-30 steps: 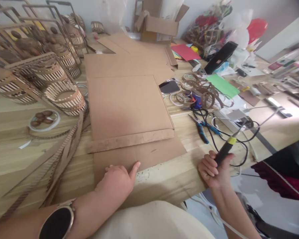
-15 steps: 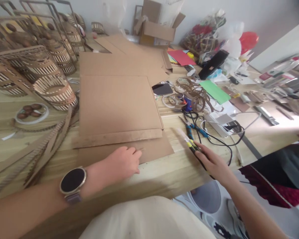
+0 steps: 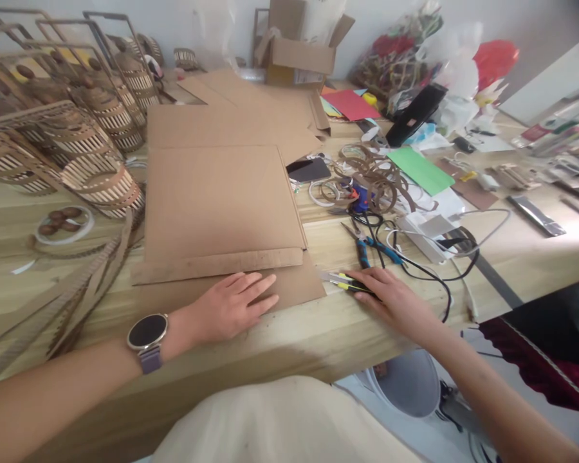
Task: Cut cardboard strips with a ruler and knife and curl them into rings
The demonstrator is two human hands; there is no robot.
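My left hand [image 3: 235, 303] lies flat with its fingers spread, on the near edge of the lower cardboard sheet [image 3: 296, 284]. Just beyond the fingers runs a narrow cardboard strip [image 3: 222, 264], along the front of a large folded cardboard piece [image 3: 222, 199]. To the right, my right hand [image 3: 386, 294] has its fingers over the black and yellow handle of a utility knife [image 3: 342, 281]. The knife is down at the tabletop, its blade pointing left toward the cardboard. Blue-handled pliers [image 3: 363, 251] lie just beyond the right hand.
Woven bamboo lanterns [image 3: 103, 186] and curved strips [image 3: 94, 283] crowd the left side. Brown rings [image 3: 383, 193], a black cable [image 3: 429, 281] and a white power strip [image 3: 422, 239] lie on the right. A grey bin [image 3: 408, 382] stands below the table edge.
My right hand has lowered the utility knife to the table, and its blade has swung to point left. My left hand's fingers have spread out flat on the cardboard.
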